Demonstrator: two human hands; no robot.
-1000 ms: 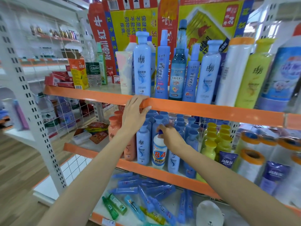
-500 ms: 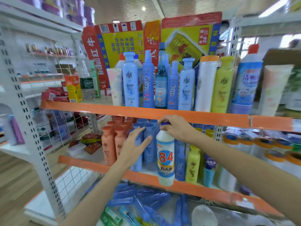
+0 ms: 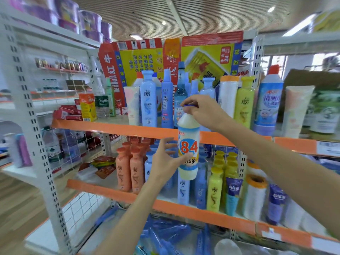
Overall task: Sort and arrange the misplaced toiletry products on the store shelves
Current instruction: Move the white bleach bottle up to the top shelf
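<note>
A white "84" disinfectant bottle [image 3: 188,144] with a blue cap hangs upright in front of the upper orange shelf [image 3: 114,127]. My right hand [image 3: 204,112] grips it by the cap and neck. My left hand [image 3: 165,161] touches the bottle's lower side, thumb on the label and fingers spread. Behind it, the upper shelf holds tall blue bottles [image 3: 148,100], a white tube [image 3: 131,105], a yellow bottle [image 3: 244,102] and a blue-and-white cleaner bottle [image 3: 268,102]. The middle shelf [image 3: 103,190] carries rows of orange bottles [image 3: 128,170], blue bottles [image 3: 183,190] and yellow bottles [image 3: 214,188].
Blue toothbrush packs [image 3: 165,234] lie on the bottom shelf. Red boxes [image 3: 68,112] and a water bottle [image 3: 102,105] stand at the upper shelf's left end. White uprights [image 3: 39,137] and wire mesh divide off a neighbouring shelf bay on the left. Printed cardboard [image 3: 139,61] backs the top shelf.
My right hand has lifted the "84" bottle from the middle shelf up to the level of the upper shelf. My left hand left the upper shelf edge and came to the bottle's side.
</note>
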